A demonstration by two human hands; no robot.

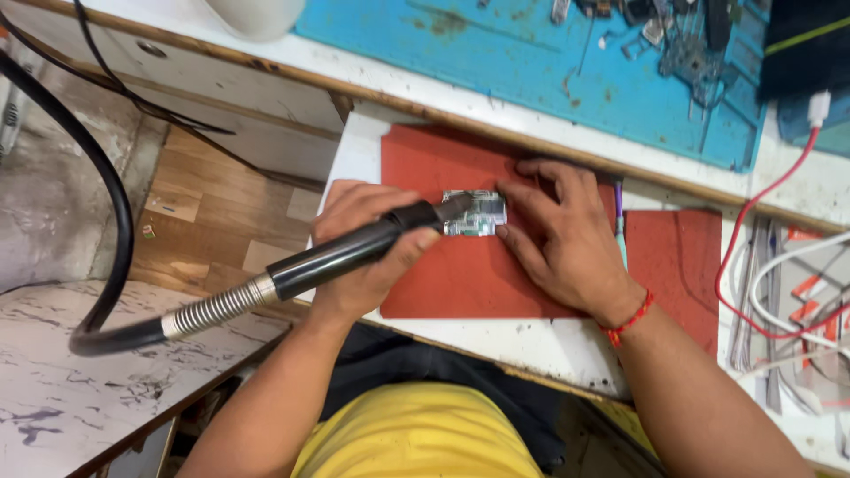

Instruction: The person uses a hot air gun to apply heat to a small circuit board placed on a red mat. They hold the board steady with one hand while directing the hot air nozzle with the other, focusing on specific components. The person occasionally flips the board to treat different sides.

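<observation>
My left hand [359,257] grips a black hot-air wand [345,255] with a ribbed metal collar and thick black hose. Its nozzle tip points at a small circuit board [478,215] lying on a red mat [460,274]. My right hand [562,232] lies flat on the mat, fingers pressing the board's right edge and holding it still. A red thread band sits on that wrist.
A second red mat [677,257] lies to the right. A blue work mat [531,62] with small parts and tools is at the back. Red and white cables [753,265] lie at the right. The hose [106,204] loops left over a marble-patterned surface.
</observation>
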